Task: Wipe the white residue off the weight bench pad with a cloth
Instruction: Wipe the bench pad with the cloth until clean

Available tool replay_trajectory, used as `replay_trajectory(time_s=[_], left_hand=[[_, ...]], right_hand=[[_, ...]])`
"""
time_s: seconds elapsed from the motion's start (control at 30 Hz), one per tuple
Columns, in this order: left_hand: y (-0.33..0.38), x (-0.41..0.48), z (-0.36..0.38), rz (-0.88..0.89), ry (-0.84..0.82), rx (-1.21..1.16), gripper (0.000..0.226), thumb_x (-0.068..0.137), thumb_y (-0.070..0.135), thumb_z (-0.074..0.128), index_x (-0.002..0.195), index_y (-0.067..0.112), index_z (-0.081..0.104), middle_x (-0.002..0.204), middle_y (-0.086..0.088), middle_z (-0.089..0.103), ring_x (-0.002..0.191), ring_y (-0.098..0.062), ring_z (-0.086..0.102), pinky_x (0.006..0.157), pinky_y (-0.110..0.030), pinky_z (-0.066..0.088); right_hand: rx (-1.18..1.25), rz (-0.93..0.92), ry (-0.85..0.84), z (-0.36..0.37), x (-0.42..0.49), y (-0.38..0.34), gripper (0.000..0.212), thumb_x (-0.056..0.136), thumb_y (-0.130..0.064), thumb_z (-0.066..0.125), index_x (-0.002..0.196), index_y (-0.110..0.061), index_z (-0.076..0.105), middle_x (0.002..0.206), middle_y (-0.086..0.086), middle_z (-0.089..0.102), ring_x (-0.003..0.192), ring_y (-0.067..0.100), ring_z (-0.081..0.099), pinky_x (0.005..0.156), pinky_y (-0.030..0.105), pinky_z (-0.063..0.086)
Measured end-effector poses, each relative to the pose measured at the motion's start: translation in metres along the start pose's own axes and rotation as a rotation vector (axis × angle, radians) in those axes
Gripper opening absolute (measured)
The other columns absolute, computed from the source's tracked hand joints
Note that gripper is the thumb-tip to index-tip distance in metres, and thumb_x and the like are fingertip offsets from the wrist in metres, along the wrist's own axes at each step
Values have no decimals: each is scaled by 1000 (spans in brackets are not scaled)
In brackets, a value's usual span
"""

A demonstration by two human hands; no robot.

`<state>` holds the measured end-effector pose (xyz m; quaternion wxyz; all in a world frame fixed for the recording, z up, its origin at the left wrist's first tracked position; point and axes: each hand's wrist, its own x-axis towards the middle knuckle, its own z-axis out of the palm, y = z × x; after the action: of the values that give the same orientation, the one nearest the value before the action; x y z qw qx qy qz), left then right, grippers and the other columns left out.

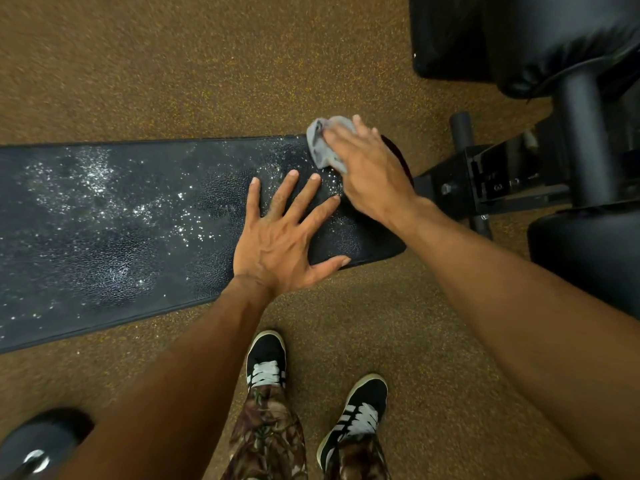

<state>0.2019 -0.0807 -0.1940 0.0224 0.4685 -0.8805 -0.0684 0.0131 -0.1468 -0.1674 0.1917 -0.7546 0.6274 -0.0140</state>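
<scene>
1. The white powdery residue [104, 188] I am after lies scattered over the long black textured vinyl bench pad [145, 299], thickest across its left and middle stretch, with a small patch [329, 174] just beside the cloth.
2. The crumpled grey cloth [323, 147] sits at the pad's far right corner, pressed down under my right hand [370, 174], whose fingers lie curled over it and hold it against the surface.
3. My left hand [277, 237] lies flat and spread on the pad, fingers splayed, gripping nothing; I judge it a brace.
4. The pad's long axis runs left to right across my view, so the bulk of the residue lies leftward of the cloth, past the left hand.
5. My judgement: the wiping has barely started, and the strokes should travel leftward along that axis.
6. Around it, speckled brown rubber floor [173, 64].
</scene>
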Motion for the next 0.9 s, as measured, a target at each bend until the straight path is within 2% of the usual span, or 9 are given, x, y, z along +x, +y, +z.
replay_trajectory(time_s=[0.13, 0.2, 0.27, 0.33, 0.47, 0.53, 0.67, 0.8, 0.9], left_hand=[[0, -1, 0, -7, 11, -12, 89, 83, 88, 34, 154, 34, 37, 167, -5, 25, 156, -31, 14, 117, -70, 9], [0, -1, 0, -15, 9, -19, 89, 82, 88, 35, 153, 34, 39, 167, -4, 25, 156, -30, 14, 118, -69, 9], [1, -2, -1, -32, 14, -22, 88, 82, 88, 35, 151, 34, 40, 166, -5, 26, 155, -30, 15, 118, -69, 9], [2, -3, -1, -65, 39, -31, 86, 82, 88, 37, 148, 34, 44, 165, -6, 30, 154, -31, 20, 117, -70, 10], [3, -4, -2, -168, 59, -33, 87, 80, 89, 38, 145, 32, 48, 161, -8, 35, 152, -35, 25, 117, -69, 10], [3, -4, -4, -214, 52, -39, 89, 80, 90, 36, 145, 30, 47, 161, -8, 35, 151, -36, 24, 117, -69, 10], [4, -5, -6, -235, 60, -55, 90, 80, 90, 36, 144, 27, 47, 161, -8, 36, 151, -36, 24, 118, -68, 11], [3, -5, -6, -231, 46, -57, 92, 80, 91, 35, 144, 26, 46, 161, -8, 36, 151, -36, 24, 117, -69, 12], [3, -4, -6, -232, 42, -60, 93, 79, 91, 36, 144, 26, 46, 161, -7, 36, 151, -36, 24, 117, -68, 12]], right_hand=[[-68, -56, -37, -8, -53, 21, 72, 89, 11, 41, 156, -16, 31, 165, 4, 23, 155, 28, 11, 126, 46, 8], [-82, 48, -19, -16, -62, 39, 67, 90, 11, 42, 152, -15, 39, 164, 5, 27, 154, 32, 14, 126, 47, 10], [-71, 190, 1, -19, -47, 49, 52, 93, 4, 46, 143, -9, 47, 159, 9, 36, 151, 37, 21, 123, 51, 18], [-24, 241, 45, -16, -24, 42, 47, 95, -1, 49, 142, -8, 47, 157, 10, 39, 148, 40, 27, 122, 53, 22], [35, 51, 33, 10, -26, 0, 63, 98, -3, 46, 157, -14, 27, 167, 6, 18, 155, 32, 9, 123, 45, 3], [38, -14, 12, 14, -52, -9, 64, 99, -3, 46, 158, -17, 24, 168, 2, 12, 155, 26, 3, 123, 43, -1], [-31, 61, -33, 7, -91, 5, 64, 98, 1, 40, 157, -18, 26, 167, 1, 12, 155, 24, 2, 127, 46, 5], [8, 279, 70, -4, -62, 25, 49, 96, 2, 45, 142, -16, 45, 165, 3, 26, 153, 35, 15, 123, 55, 17], [81, 211, 84, 2, -26, 18, 52, 97, 0, 50, 147, -15, 44, 161, 7, 33, 150, 38, 23, 121, 57, 22]])
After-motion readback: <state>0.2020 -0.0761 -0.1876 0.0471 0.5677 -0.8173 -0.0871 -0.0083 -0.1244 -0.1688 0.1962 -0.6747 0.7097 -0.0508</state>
